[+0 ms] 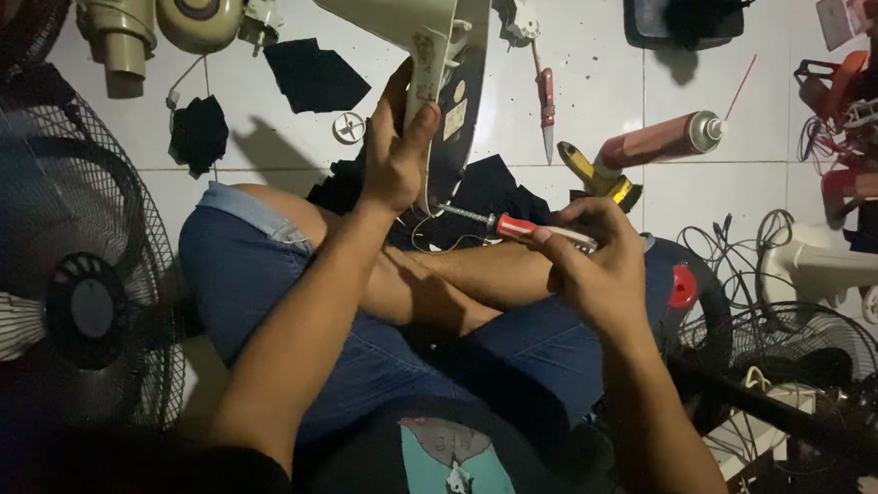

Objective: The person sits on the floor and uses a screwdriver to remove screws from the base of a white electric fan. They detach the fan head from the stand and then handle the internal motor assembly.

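My left hand (396, 155) grips the lower edge of a cream plastic fan housing (396, 9), holding it upright above my crossed legs. My right hand (593, 270) holds a screwdriver (505, 223) with a red and white handle. Its metal shaft points left toward the bottom of the housing, close to my left hand. I sit cross-legged on the tiled floor in blue denim shorts.
A fan guard (67, 278) lies at the left, another wire guard (804, 346) at the right. A red spray can (660, 140), a second screwdriver (546, 107), black cloths (313, 75), cream fan parts (156, 2) and cables lie around on the white tiles.
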